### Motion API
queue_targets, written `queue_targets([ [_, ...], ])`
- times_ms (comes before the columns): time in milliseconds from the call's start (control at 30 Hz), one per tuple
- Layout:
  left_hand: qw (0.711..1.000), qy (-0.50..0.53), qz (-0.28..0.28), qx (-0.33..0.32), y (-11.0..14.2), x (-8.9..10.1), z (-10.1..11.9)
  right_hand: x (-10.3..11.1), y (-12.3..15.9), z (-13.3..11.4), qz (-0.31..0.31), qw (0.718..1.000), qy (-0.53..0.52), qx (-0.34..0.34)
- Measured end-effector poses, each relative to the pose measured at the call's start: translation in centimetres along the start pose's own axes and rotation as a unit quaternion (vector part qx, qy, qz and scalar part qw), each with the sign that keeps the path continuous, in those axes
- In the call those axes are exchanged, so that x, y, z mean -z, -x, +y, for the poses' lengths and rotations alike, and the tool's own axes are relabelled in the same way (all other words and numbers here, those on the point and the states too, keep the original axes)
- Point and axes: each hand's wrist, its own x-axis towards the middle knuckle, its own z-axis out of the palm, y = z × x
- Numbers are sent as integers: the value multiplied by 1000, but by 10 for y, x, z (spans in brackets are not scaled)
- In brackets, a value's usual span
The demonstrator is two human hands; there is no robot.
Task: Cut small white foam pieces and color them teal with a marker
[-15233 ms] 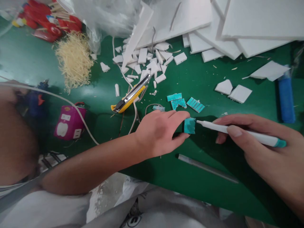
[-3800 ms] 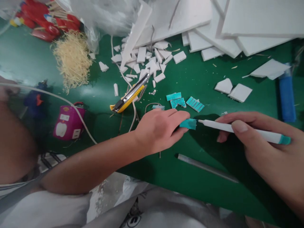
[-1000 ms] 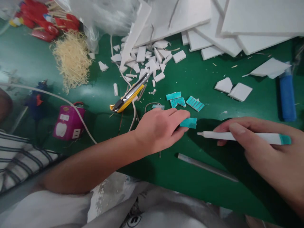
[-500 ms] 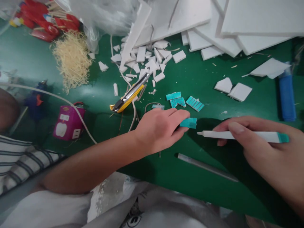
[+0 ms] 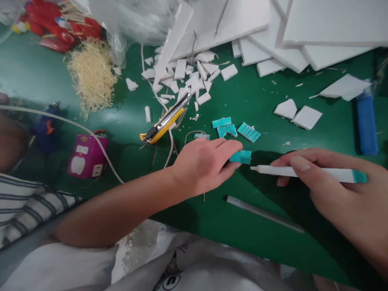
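My left hand (image 5: 206, 163) pinches a small teal-painted foam piece (image 5: 241, 157) between thumb and fingers, just above the green table (image 5: 121, 125). My right hand (image 5: 339, 190) grips a white marker with a teal end (image 5: 303, 172); its tip points left and stops a short gap from the teal piece. Three more teal pieces (image 5: 233, 130) lie just beyond my left fingers.
A yellow utility knife (image 5: 166, 120) lies among white foam scraps (image 5: 188, 79). Foam boards (image 5: 273, 28) are stacked at the back, a blue lighter (image 5: 366, 121) at right, a pink plug adapter (image 5: 87, 155) with white cord at left, a grey stick (image 5: 263, 214) near me. A striped sleeve (image 5: 21, 206) shows at far left.
The marker tip, touching the teal piece seconds ago, has drawn back and now sits slightly apart from it. My left hand has held still over the last second.
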Motion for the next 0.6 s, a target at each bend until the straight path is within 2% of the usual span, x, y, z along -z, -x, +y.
queue_targets([
  [133, 1000, -1, 1, 3, 0, 1, 0, 0, 2, 1, 19, 1000, 6, -5],
  [367, 1000, 10, 4, 20, 3, 1, -1, 0, -2, -3, 3, 998, -57, -9],
  [600, 1000, 17, 3, 17, 3, 0, -2, -2, -2, -1, -6, 998, -57, 4],
])
